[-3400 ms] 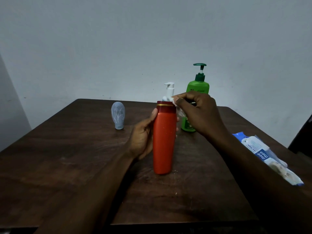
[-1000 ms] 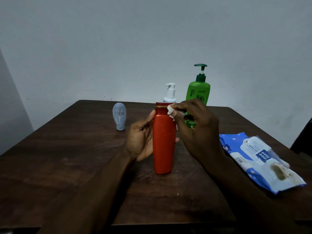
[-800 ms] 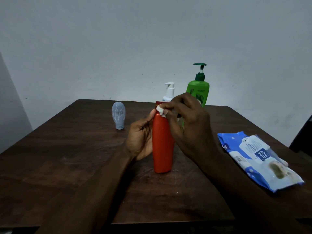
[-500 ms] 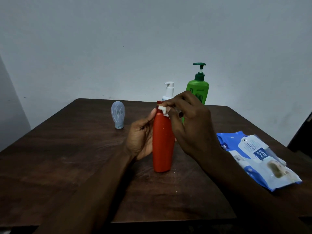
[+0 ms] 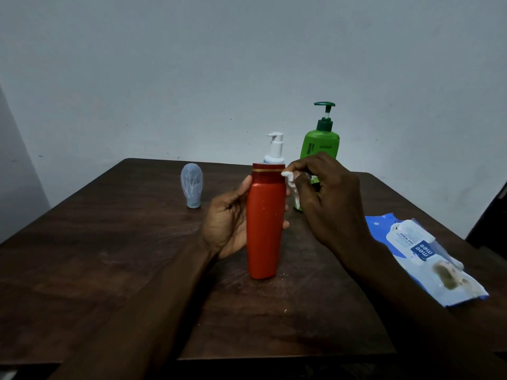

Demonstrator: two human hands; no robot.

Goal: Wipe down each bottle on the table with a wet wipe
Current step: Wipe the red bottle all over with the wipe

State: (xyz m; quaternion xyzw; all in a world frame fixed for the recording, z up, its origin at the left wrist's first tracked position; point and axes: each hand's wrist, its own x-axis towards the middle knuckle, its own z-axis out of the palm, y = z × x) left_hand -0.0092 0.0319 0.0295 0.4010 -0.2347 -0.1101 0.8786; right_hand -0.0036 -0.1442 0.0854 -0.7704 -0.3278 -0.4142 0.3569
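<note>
**Entry: red bottle (image 5: 265,223).** Centre of frame, upright on the table (image 5: 109,256).

- Hold: the left hand (image 5: 227,223) is curled round its far side, with the thumb up the left edge near the shoulder.
- Tool: the right hand (image 5: 332,198), right of centre, pinches a bunched wipe (image 5: 291,185) between thumb and fingertips. The wipe touches the cap's right edge just under the gold band.
- Change: half a second ago the wipe sat on the front of the cap. It has since gone round to the right side. The bottle and the left-hand grip are as before.
- Meaning: the cap is being worked round. The body below looks undone, with pale specks on its front that may be dirt or glare; the dim view does not settle it.
- Still untouched: white pump (image 5: 275,145) directly behind, green pump (image 5: 321,145) behind the right hand, grey bottle (image 5: 191,185) left of centre.
- Supply: pack (image 5: 419,250), lower right.
</note>
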